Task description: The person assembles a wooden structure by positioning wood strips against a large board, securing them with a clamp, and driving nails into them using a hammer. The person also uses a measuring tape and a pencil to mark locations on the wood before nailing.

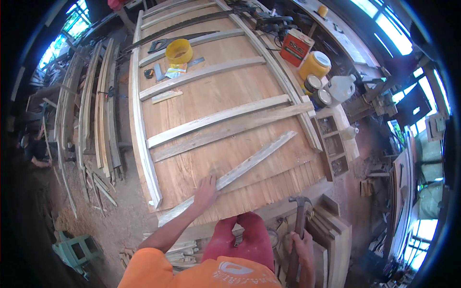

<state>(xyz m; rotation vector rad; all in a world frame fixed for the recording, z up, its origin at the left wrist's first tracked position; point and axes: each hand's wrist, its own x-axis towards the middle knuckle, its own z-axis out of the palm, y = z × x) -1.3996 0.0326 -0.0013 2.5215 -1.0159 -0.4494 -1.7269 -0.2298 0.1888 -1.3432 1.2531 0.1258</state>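
My left hand (207, 189) is closed over a loose wooden strip (254, 156) that lies slantwise across the near end of a large plywood panel (216, 105). Low on the right, beyond the panel's near edge, my right hand (302, 246) grips a claw hammer (300, 218) by its handle, head up. Wooden battens run along both sides of the panel, with several crosspieces between them. One crosspiece (218, 121) lies nearest the slanted strip, close beside another (230, 132). The underside of my left fingers is hidden.
A handsaw (158, 45), a yellow round tub (179, 51) and a tape measure (149, 73) lie on the panel. Right of it stand a red can (296, 47), a yellow jar (315, 65) and a clear jug (341, 89). Lumber (108, 105) is stacked left; another person (36, 151) is there.
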